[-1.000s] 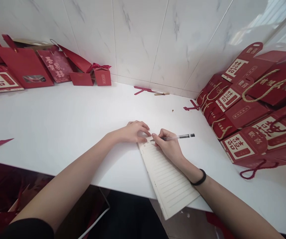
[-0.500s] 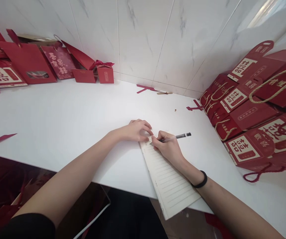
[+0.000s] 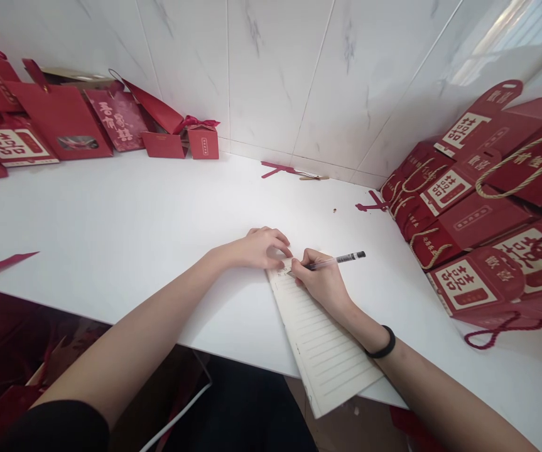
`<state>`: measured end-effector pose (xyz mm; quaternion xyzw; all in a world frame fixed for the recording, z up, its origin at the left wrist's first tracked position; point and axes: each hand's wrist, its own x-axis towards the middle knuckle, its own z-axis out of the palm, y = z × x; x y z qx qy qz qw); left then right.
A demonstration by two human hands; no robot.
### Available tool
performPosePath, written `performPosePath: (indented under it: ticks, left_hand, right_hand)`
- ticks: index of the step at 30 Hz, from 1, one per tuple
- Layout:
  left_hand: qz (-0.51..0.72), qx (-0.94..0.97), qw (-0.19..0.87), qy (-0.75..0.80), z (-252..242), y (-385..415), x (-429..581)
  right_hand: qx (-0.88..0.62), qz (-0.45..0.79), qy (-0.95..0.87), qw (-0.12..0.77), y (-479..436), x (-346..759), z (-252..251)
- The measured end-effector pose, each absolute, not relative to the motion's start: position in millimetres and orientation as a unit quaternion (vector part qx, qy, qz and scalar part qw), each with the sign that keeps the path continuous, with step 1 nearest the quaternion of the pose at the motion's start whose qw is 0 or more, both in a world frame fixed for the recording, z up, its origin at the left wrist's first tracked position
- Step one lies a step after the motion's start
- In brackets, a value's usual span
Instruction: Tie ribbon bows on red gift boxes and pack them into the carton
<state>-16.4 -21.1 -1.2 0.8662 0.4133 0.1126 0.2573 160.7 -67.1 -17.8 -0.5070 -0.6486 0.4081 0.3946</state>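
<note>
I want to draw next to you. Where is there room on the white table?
The widest bare stretch of the table is left of the left hand, bordered by the red boxes along the wall. A smaller patch lies between the right hand with its pen and the red bags. The right side is crowded.

Lined pad (image 3: 320, 342) on the tabletop (image 3: 124, 232), near edge overhanging, left hand (image 3: 256, 248) on its far corner, right hand (image 3: 322, 282) with pen (image 3: 339, 258) beside it, boxes (image 3: 478, 220) stacked right, bags (image 3: 58, 119) far left against the wall (image 3: 271, 69)
</note>
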Motion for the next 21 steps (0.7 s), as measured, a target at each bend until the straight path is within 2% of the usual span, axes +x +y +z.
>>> performPosePath:
  ticks: [21]
  left_hand:
    - [0.099, 0.863, 0.263, 0.42, 3.9, -23.4, -15.6]
  right_hand:
    - [-0.511, 0.444, -0.613, 0.407, -65.6, 162.0, -18.1]
